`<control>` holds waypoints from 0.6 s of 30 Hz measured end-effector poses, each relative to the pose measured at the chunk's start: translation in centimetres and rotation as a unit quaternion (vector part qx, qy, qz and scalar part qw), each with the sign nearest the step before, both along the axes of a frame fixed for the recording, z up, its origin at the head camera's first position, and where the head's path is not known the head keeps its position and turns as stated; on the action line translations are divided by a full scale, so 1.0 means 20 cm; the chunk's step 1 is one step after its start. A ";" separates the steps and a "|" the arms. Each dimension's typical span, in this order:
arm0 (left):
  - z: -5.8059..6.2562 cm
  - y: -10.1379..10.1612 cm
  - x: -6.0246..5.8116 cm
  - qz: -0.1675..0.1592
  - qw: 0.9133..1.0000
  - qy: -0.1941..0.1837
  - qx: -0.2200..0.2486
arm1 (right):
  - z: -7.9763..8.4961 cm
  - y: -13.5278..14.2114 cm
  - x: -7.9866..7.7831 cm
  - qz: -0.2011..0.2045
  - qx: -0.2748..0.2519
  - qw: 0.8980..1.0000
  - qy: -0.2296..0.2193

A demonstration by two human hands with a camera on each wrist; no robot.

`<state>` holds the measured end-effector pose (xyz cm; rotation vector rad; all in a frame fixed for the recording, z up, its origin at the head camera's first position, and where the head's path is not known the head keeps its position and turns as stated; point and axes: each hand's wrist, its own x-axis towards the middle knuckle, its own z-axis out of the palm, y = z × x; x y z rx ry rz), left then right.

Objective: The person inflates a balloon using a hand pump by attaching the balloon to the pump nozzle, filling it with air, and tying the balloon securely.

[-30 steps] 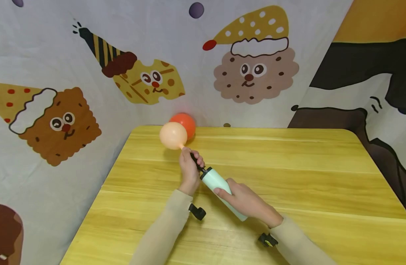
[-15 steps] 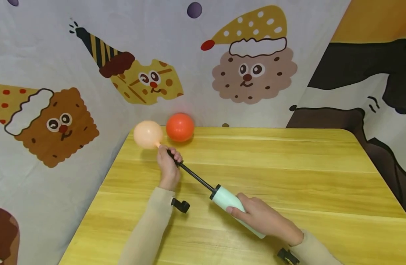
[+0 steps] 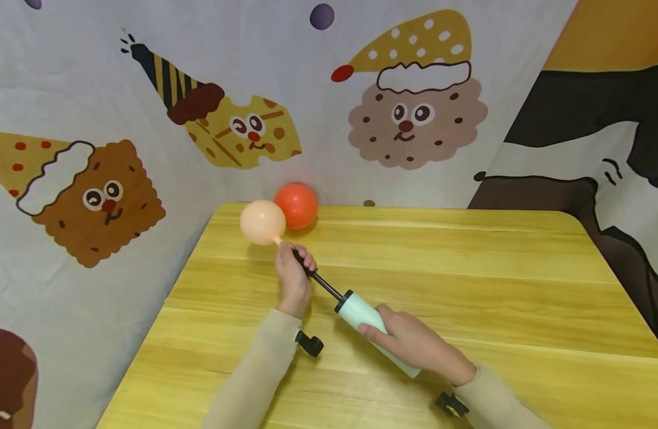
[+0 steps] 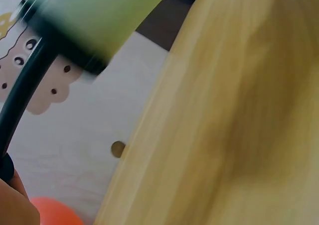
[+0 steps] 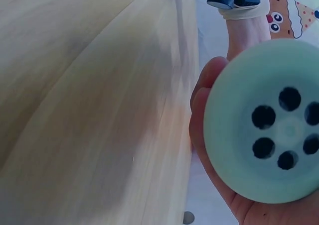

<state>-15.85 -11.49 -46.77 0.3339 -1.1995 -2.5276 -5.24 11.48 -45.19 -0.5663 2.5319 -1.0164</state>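
Note:
A peach balloon point(image 3: 261, 222), round and partly inflated, sits on the black nozzle end of a hand balloon pump. My left hand point(image 3: 294, 280) grips that end, fingers curled round it just below the balloon's neck. Between my hands, a stretch of black rod point(image 3: 327, 285) shows outside the mint-green pump barrel point(image 3: 358, 311). My right hand point(image 3: 415, 341) holds the barrel, thumb along its top. In the right wrist view the barrel's round end point(image 5: 279, 185) with several dark holes faces the camera. The pump slants across, above the table.
An orange-red balloon point(image 3: 298, 207) rests at the table's back edge, behind the peach one. The wooden table point(image 3: 495, 286) meets a cloth backdrop point(image 3: 329, 137) printed with cartoon food. Black wrist mounts point(image 3: 310, 344) are on both sleeves.
The pump's rod was nearly all in a second ago, then far out, and is now partly pushed back in. My hands moved apart, then closer; the peach balloon swung left, then partly back right.

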 end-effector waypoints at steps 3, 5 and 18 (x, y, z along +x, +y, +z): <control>-0.02 0.04 0.02 -0.011 1.000 -0.006 0.000 | -0.01 -0.03 -0.02 -0.004 -0.008 1.000 0.003; -0.03 0.07 0.04 -0.018 1.000 -0.009 0.000 | -0.01 -0.05 -0.04 -0.006 -0.016 1.000 0.000; 0.00 0.13 0.06 -0.044 0.999 0.001 -0.016 | -0.01 -0.13 -0.12 -0.017 -0.061 0.998 -0.023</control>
